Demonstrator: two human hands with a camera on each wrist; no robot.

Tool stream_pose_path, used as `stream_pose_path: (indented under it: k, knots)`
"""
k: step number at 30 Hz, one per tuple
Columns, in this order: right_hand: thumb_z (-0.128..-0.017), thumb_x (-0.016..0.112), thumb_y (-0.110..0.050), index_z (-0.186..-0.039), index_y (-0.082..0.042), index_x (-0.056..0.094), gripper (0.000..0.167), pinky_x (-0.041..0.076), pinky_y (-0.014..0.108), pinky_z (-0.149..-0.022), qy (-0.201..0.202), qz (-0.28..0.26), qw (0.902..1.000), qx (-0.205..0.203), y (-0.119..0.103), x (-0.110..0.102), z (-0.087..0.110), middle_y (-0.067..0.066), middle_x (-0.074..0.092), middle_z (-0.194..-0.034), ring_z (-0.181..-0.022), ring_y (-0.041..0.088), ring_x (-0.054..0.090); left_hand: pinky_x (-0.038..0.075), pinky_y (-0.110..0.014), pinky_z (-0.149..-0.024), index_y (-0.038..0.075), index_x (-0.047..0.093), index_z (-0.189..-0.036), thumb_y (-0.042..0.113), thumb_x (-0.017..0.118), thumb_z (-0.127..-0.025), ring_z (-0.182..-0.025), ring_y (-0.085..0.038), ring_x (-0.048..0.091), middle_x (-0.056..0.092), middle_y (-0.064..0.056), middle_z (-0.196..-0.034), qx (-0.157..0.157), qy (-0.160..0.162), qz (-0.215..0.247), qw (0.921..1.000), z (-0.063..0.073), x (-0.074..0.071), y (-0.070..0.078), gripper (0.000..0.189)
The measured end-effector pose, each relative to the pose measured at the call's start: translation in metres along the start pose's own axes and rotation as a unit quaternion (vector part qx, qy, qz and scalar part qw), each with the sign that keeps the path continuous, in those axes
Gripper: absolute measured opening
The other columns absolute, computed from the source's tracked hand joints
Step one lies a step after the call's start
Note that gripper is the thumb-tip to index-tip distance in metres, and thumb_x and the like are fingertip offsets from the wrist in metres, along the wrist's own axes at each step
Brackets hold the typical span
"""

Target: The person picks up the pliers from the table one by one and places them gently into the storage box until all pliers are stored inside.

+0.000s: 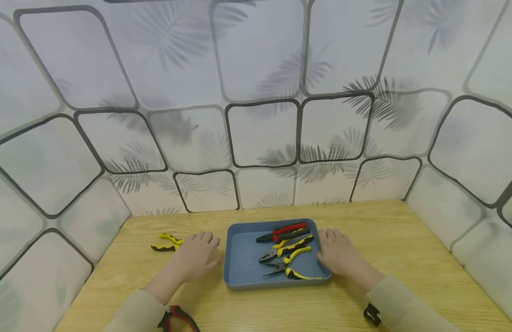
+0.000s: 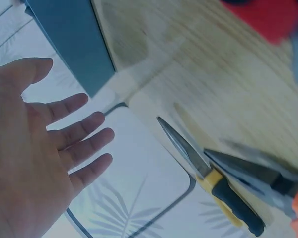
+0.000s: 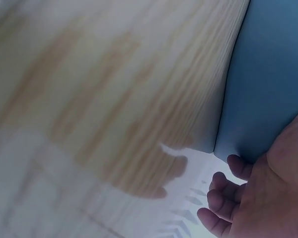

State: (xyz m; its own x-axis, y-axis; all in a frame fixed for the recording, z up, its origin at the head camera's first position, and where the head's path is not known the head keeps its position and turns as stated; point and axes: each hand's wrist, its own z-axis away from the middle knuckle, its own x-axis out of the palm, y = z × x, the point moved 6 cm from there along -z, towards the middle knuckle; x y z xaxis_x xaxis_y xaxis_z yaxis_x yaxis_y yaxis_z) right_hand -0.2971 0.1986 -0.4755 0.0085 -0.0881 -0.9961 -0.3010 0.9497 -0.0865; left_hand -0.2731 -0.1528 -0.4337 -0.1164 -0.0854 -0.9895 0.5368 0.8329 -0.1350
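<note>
Two hands [image 1: 197, 256] flank one blue tray [image 1: 243, 253] holding three pliers [image 1: 286, 250].

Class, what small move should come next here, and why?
Probably the left hand should grip the yellow pliers near it: it holds nothing, those pliers lie on the table, and the tray, with the right hand at its side, already holds other pliers.
</note>
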Motion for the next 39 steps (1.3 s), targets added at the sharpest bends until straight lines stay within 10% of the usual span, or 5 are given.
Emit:
stream_pose_path:
  k: [39]
  knots:
    - [-0.096, 0.065, -0.024, -0.133, 0.008, 0.056, 0.05, 0.048, 0.054, -0.087, 0.044, 0.038, 0.9982, -0.012, 0.001, 0.001, 0.0, 0.02, 0.059, -0.105, -0.096, 0.033, 0.054, 0.05, -0.062, -0.099, 0.003, 0.061, -0.126, 0.033, 0.069, -0.102, -0.112, -0.04, 0.062, 0.062, -0.016, -0.115, -0.074, -0.001, 0.024, 0.997, 0.016, 0.0, -0.072, 0.039]
